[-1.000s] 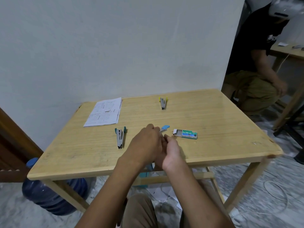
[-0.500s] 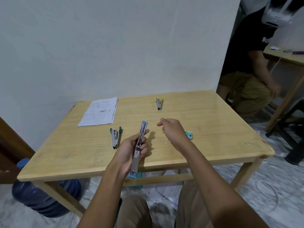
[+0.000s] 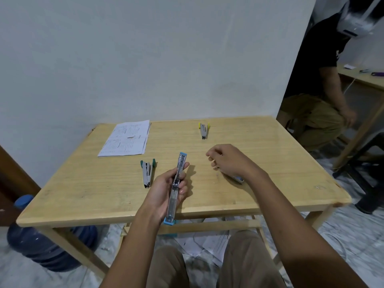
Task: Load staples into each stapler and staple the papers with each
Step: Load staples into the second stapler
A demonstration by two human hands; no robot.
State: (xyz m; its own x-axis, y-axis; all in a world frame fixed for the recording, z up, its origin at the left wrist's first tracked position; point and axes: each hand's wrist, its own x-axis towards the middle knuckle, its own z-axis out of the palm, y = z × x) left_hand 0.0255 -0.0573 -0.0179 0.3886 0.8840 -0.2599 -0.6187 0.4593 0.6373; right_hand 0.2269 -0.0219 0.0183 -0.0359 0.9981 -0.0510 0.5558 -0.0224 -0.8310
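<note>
My left hand [image 3: 161,191] grips a blue stapler [image 3: 176,183] swung open into one long flat strip, its metal channel facing up, over the near edge of the wooden table [image 3: 280,167]. To its right my right hand [image 3: 230,161] hovers just above the table with fingers curled and pinched; anything between them is too small to see. The staple box [image 3: 239,179] is mostly hidden under that wrist. A green stapler [image 3: 147,172] lies left of the blue one, a yellow stapler [image 3: 203,130] lies farther back, and the printed papers [image 3: 126,138] lie at the back left.
A white wall runs close behind the table. A blue water bottle [image 3: 41,246] stands on the floor under the left corner. Another person [image 3: 318,90] sits at the right beside a second table [image 3: 365,80]. Loose papers lie on the floor under the table.
One second ago both hands were together near the staple box. The left hand has since drawn the opened blue stapler toward me, and the right hand has moved over the box.
</note>
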